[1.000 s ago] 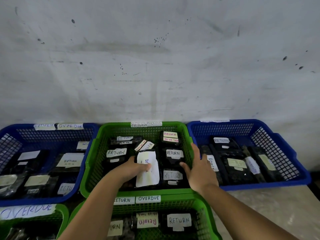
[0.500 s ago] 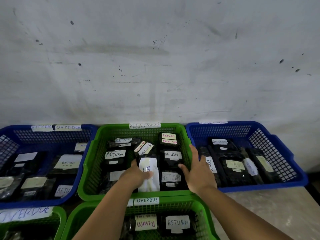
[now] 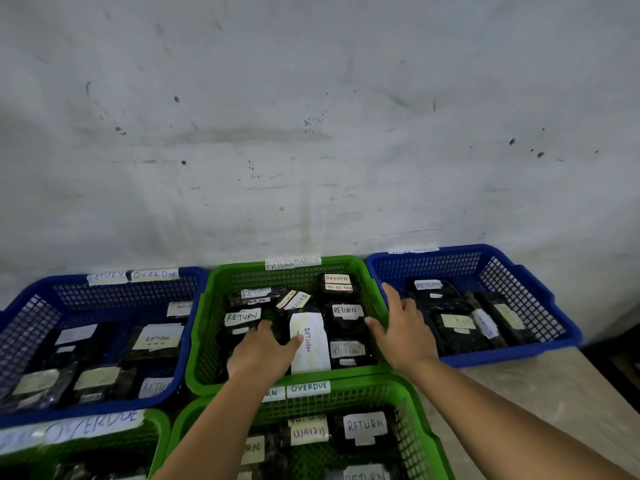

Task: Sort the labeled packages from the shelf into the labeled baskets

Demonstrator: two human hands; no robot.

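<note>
The left hand (image 3: 260,355) is resting on a black plastic-wrapped package with a tall white RETURN label (image 3: 309,341), thumb touching the label, inside the middle green mesh plastic basket (image 3: 204,327); the right hand (image 3: 405,327) is lying spread over the basket's right rim; the package is looking light, soft and slippery, so pinching its long edges is probably wisest.

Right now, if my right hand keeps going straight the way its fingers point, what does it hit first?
Probably the far right wall of the green basket. Your right hand points up and away along that rim; depth is hard to judge.
</note>
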